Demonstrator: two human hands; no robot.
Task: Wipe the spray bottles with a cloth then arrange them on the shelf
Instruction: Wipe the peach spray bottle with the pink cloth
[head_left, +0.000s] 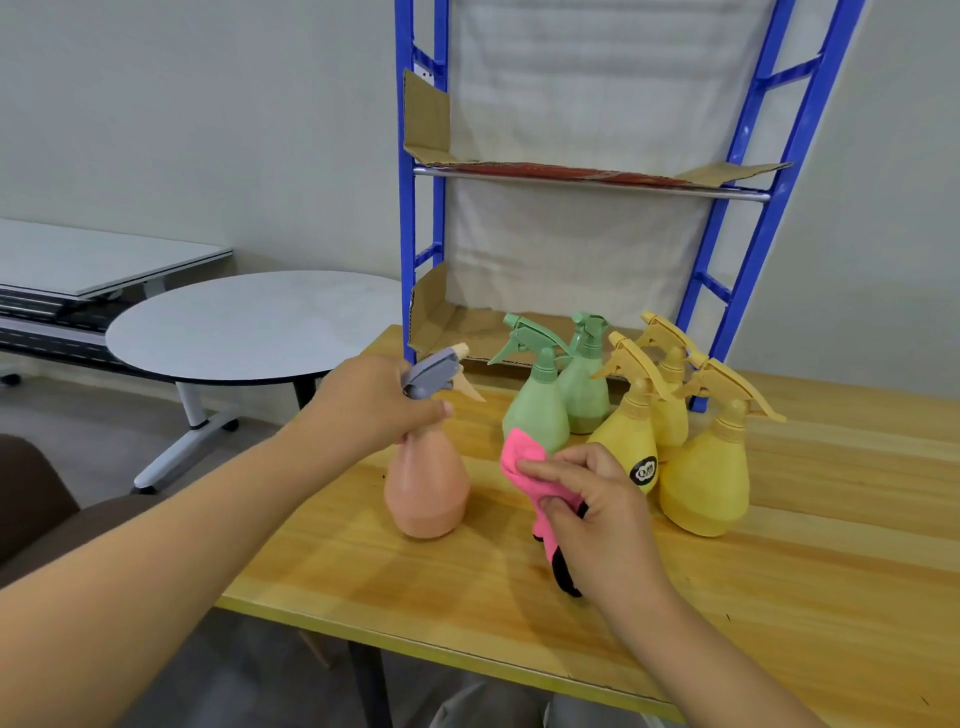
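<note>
The peach plastic spray bottle (428, 488) stood on the wooden tabletop (779, 597) beneath the left hand (371, 402). Beyond the right hand (587, 499) and its pink cloth (519, 457) stood two green plastic bottles (535, 415), three yellow plastic bottles (706, 467) rightward, the blue metal shelf (409, 234) behind.

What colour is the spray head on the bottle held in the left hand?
Grey spray head, with a peach nozzle tip; shown in the head view.

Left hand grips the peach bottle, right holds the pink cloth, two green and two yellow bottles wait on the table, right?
No: the head view shows three yellow bottles, not two. Otherwise right: left hand grips the peach bottle, right hand holds the pink cloth, two green bottles wait on the table.
</note>
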